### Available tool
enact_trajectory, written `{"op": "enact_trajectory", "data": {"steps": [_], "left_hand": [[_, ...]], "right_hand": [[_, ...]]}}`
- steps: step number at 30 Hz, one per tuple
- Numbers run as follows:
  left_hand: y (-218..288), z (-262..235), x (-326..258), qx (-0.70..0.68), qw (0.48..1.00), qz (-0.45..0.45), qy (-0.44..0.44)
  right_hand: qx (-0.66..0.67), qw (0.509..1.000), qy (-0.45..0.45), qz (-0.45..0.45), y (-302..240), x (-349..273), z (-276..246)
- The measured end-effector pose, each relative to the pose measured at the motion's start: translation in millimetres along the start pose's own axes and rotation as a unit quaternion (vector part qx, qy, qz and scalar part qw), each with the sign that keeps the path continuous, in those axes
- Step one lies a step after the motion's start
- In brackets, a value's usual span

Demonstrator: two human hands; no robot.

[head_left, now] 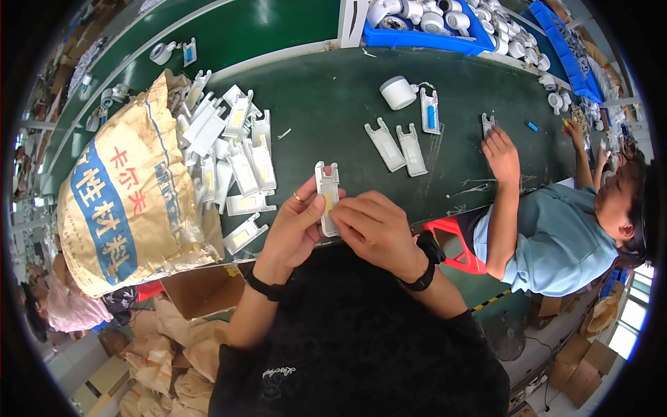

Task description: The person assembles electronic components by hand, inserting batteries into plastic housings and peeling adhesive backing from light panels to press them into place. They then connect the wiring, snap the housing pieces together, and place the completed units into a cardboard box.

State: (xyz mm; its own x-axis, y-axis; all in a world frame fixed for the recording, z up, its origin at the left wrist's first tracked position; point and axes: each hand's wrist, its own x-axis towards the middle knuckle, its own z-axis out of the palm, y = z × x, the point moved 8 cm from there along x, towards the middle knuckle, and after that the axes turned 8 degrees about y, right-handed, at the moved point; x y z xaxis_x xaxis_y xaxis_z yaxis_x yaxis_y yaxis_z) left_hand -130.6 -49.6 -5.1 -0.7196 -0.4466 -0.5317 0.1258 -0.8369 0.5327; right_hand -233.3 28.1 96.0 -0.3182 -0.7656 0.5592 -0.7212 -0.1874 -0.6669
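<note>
Both my hands hold one white plastic part (327, 191) with a yellow panel in its middle, above the near edge of the green table (326, 97). My left hand (295, 226) grips its left side, a ring on one finger. My right hand (375, 226) pinches its lower right side with the fingertips on the yellow panel. A pile of the same white parts (233, 156) spills out of a large tan sack (128, 201) to my left.
Two white parts (397, 146) lie further out on the table beside a white round cap (398, 92) and a part with a blue insert (430, 111). Blue bins (431, 38) hold round white pieces. A co-worker's hand (501, 154) rests on the table at right.
</note>
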Motion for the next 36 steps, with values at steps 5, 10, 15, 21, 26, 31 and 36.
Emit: {"op": "enact_trajectory", "data": {"steps": [5,10,15,21,26,31,36], "left_hand": [[-5,8,3,0.019,1.000,-0.012,0.005],[-18,40,13,0.055,0.998,-0.011,-0.017],[-63,141,96,0.144,0.989,0.031,-0.031],[-118,187,206,0.219,0.967,0.105,0.071],[-89,186,155,0.377,0.893,0.242,0.041],[1,127,55,0.620,0.633,0.458,0.072],[-12,94,70,0.728,0.538,0.411,0.108]], "right_hand": [[-0.026,0.999,0.017,0.033,9,-2,-10],[-0.079,0.962,0.220,0.143,59,-21,-98],[0.087,0.875,0.392,0.272,94,-82,-183],[-0.008,0.894,0.377,0.242,78,-110,-197],[0.059,0.890,0.367,0.266,89,-119,-193],[0.419,0.800,0.323,0.284,109,-109,-148],[0.481,0.768,0.263,0.331,110,-88,-101]]}}
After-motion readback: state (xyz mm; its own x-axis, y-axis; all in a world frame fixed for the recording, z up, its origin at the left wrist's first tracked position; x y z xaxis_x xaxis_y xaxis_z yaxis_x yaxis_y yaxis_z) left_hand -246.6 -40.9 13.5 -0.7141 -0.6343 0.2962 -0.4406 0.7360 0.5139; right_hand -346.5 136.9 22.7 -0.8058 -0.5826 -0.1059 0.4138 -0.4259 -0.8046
